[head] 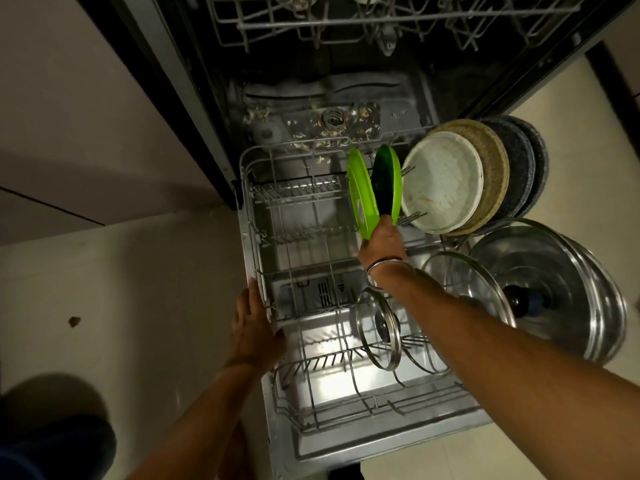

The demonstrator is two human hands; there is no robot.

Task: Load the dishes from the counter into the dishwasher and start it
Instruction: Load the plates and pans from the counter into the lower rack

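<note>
Your left hand (254,327) lies flat, fingers straight, on the wire lower rack (263,296). Your right hand (381,240) pinches two bright green plastic plates (362,192) beside a round white plate (443,185); glass lids (379,329) crowd nearby.

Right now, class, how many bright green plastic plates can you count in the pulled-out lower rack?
2. One bright green plastic plate stands on edge mid-rack; the second stands just right of it, beside the white round plate. The right hand grips their lower edges. Others may be hidden.

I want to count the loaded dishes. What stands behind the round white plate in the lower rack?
Behind the round white plate stand a woven straw-coloured plate, then two dark speckled plates. Only their rims show; anything further back is hidden.
</note>
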